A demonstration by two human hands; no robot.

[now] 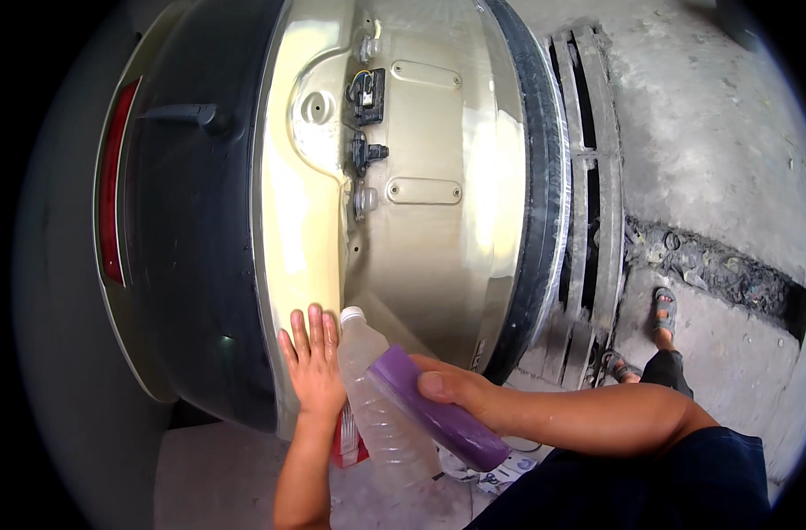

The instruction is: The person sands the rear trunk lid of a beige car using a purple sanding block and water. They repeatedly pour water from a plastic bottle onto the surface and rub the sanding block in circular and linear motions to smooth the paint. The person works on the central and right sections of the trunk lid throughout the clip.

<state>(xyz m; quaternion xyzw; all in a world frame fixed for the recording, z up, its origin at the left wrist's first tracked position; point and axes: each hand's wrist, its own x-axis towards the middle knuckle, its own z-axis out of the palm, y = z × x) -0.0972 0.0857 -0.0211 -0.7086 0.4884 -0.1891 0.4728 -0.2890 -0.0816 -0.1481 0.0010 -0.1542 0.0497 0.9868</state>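
My left hand [316, 364] lies flat with fingers apart on the cream-coloured painted panel [301, 238] of a car's rear end. My right hand [451, 389] is closed on a long, purple, tube-like piece [443, 420], its thumb on the outer side. A clear ribbed plastic bottle [376, 415] with a white cap [353, 314] slants behind the purple piece, cap towards the car. It seems held in the same hand; the fingers around it are hidden. The cap is near my left hand.
Wiring and a black latch part [363, 155] are exposed on the panel. Left are the dark rear window [200, 221], wiper [182, 115] and red light [116, 181]. A red box [348, 442] stands below. Right are a slotted floor grate [597, 177] and a debris-filled channel [712, 265].
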